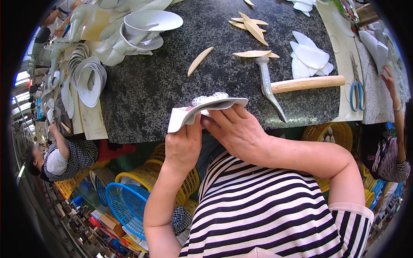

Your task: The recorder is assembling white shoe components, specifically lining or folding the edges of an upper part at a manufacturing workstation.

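Note:
A white, curved, flat shoe upper piece [177,120] with a sparkly, clear-beaded trim [211,98] along its top is held up at the near edge of the table. My left hand [184,144] pinches its left end, the fingers reaching behind it. My right hand [238,131] grips the middle and right part, fingers pressed against the grey underside. Both hands are closed on the piece, and some fingertips are hidden by it. A hammer with a metal head [265,77] and wooden handle [307,84] lies just beyond my right hand.
Several beige pointed slips [254,29] lie on the speckled stone tabletop [146,94]. White cut pieces [310,56] and blue-handled scissors [356,95] are at right; stacked white rings [89,81] and uppers [137,30] at left. Blue [124,206] and yellow baskets [333,133] stand below. People work on both sides.

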